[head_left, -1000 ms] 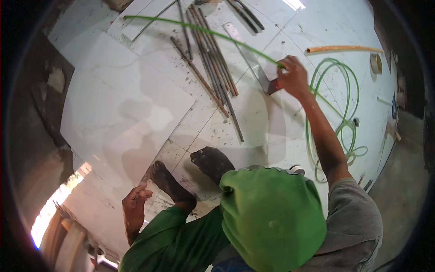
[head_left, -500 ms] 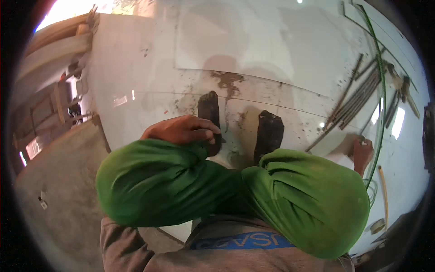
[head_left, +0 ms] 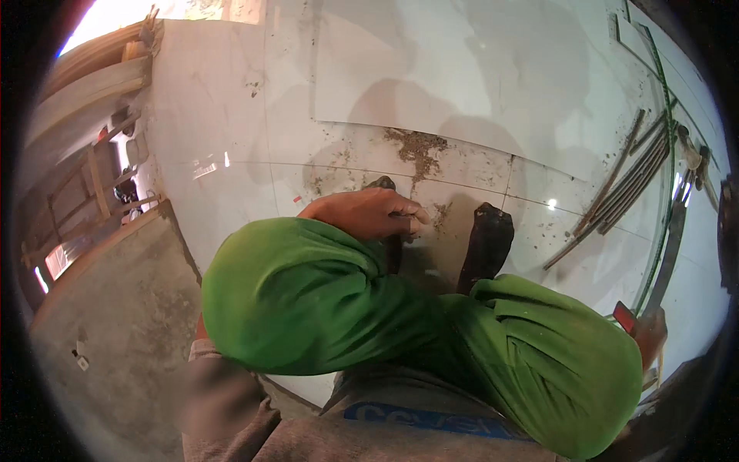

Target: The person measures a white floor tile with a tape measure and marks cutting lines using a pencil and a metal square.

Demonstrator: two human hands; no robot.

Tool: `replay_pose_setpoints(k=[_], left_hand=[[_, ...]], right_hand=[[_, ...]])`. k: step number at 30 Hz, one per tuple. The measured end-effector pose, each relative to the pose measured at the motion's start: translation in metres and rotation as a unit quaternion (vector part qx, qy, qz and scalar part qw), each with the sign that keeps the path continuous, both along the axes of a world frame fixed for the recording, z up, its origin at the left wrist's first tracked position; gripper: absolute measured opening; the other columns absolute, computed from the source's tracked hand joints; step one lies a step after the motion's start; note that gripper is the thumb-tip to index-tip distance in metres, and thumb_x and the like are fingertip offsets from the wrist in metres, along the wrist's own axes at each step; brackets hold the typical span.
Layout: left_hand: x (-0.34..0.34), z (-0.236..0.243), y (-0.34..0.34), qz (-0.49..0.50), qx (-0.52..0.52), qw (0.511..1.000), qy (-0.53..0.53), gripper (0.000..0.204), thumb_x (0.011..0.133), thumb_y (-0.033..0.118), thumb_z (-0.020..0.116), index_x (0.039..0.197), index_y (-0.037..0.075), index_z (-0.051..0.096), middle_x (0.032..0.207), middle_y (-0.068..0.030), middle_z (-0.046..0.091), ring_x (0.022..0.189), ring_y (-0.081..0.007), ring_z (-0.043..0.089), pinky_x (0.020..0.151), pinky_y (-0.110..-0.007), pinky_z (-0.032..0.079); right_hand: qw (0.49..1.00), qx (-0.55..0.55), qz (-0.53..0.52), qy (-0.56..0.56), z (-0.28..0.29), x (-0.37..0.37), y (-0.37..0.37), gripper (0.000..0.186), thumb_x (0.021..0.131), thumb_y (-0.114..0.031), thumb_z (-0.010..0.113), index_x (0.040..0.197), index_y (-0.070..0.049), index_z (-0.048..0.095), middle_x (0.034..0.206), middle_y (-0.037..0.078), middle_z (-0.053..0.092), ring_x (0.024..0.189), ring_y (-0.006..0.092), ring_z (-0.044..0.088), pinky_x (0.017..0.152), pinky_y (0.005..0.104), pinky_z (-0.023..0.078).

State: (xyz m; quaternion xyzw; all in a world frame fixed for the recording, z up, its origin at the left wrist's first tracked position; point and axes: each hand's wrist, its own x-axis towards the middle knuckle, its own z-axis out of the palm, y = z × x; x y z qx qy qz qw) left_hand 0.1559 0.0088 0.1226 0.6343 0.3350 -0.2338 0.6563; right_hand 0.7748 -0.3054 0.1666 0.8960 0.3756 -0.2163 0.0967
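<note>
Green trousers (head_left: 292, 296): both knees drawn up in front of the person, who sits low over pale floor tiles (head_left: 208, 115).
Left hand (head_left: 368, 214): just beyond the left knee, above the left foot (head_left: 382, 183) – fingers loosely half-curled, nothing seen in them.
Right hand (head_left: 651, 331): beside the right knee, partly hidden by it; the fingers appear closed round the red-ended tool.
Red-ended tool (head_left: 673, 242): a long flat metal strip, its red end (head_left: 624, 316) at the right hand, the strip slanting up and away.
Green hose (head_left: 670, 154): runs lengthwise just left of the strip.
Metal rods (head_left: 633, 185): a loose bundle on the floor, left of the hose.
Crumbly debris (head_left: 419, 150): scattered beyond the feet – along a large tile's edge.
</note>
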Motion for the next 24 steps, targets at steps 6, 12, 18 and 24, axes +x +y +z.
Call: replay_pose_setpoints(k=[6,12,18,24], left_hand=[[0.006,-0.027,0.040,0.022,0.066,0.997,0.035,0.042,0.108,0.045,0.064,0.123,0.008,0.078,0.109,-0.0138,0.079,0.078,-0.0177,0.072,0.079,-0.041,0.059],[-0.033,-0.057,0.012,0.170,0.015,0.985,-0.016,0.054,0.105,0.049,0.068,0.129,0.001,0.074,0.119,-0.0168,0.078,0.102,-0.0223,0.073,0.090,-0.041,0.058],[-0.057,-0.069,-0.022,0.511,-0.181,0.826,-0.157,0.069,0.105,0.050,0.070,0.150,0.000,0.055,0.144,-0.0156,0.067,0.133,-0.0307,0.062,0.112,-0.045,0.049],[-0.065,-0.111,-0.019,0.765,-0.168,0.570,-0.249,0.032,0.108,0.030,0.070,0.124,0.002,0.066,0.125,-0.0101,0.074,0.117,-0.0229,0.071,0.106,-0.038,0.054]], right_hand=[[0.921,0.170,-0.046,0.347,0.016,-0.101,0.125,0.047,0.108,-0.040,0.067,0.131,0.001,0.068,0.102,0.006,0.073,0.097,0.0156,0.068,0.090,0.0325,0.053],[0.808,0.165,-0.013,0.565,-0.044,-0.276,0.292,0.034,0.108,-0.021,0.063,0.130,0.005,0.066,0.117,0.012,0.073,0.110,0.0182,0.071,0.102,0.0376,0.057],[0.754,0.059,0.087,0.648,-0.045,-0.371,0.395,0.038,0.108,-0.025,0.064,0.135,0.001,0.063,0.121,0.011,0.073,0.115,0.0187,0.071,0.105,0.0398,0.059],[0.683,0.065,0.003,0.728,-0.126,-0.459,0.402,0.035,0.105,-0.019,0.064,0.132,0.004,0.064,0.122,0.016,0.072,0.112,0.0252,0.074,0.102,0.0438,0.062]])
